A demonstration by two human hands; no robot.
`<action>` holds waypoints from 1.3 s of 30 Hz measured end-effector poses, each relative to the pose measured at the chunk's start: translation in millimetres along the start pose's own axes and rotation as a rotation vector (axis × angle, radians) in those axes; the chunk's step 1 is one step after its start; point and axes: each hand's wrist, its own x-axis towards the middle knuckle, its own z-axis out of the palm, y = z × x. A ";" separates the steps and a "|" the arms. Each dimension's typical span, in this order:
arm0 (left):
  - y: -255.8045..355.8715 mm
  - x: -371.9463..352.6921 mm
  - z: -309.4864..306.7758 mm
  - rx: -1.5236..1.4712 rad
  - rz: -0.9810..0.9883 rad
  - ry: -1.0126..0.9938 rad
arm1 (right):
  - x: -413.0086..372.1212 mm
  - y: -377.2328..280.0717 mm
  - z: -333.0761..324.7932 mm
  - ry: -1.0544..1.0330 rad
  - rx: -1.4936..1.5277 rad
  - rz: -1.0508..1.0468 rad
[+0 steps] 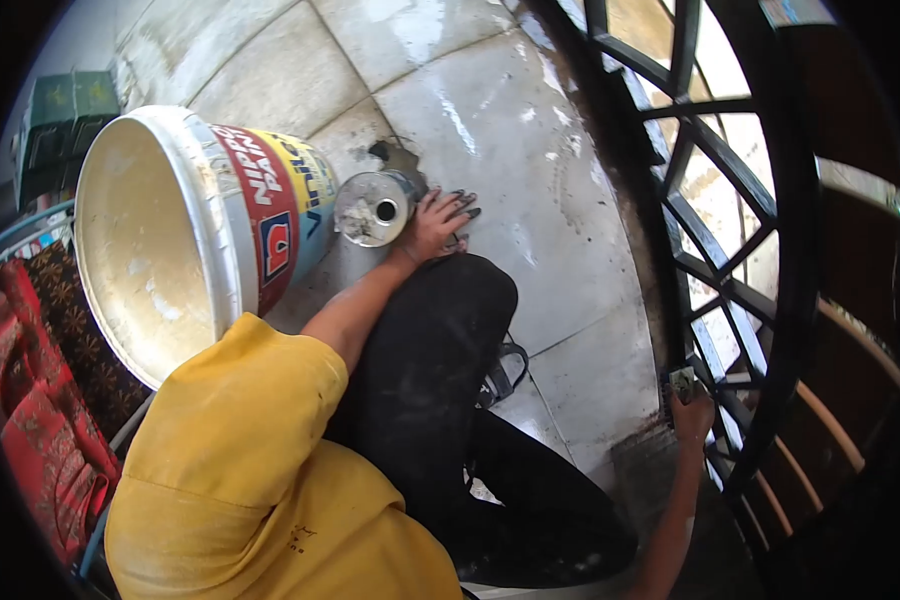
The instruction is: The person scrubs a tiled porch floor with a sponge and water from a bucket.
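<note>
My left hand point(438, 224) lies beside a metal can point(368, 208), with its fingers spread, dark at the tips, and nothing visible in the grasp. The can has a dirty pale top with a round dark hole, and a dark smear or rag lies behind it. My right hand point(694, 414) is closed around what looks like a paintbrush point(682, 382), held against the lower edge of a black metal grille point(725, 270). The brush's dark end touches or nearly touches the frame; its handle is hidden in my fingers.
A large white paint bucket point(185, 230) with red and yellow labelling stands left of the can. Pale stained tiles point(510, 180) cover the floor. Red patterned cloth point(45, 450) hangs at the left, below a green box point(65, 130). A dark strap or sandal point(507, 373) shows by my knee.
</note>
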 end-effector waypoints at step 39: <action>83.9 -133.5 -145.4 -1.172 -0.837 -0.283 | 230.8 -339.1 42.0 0.639 0.578 -0.534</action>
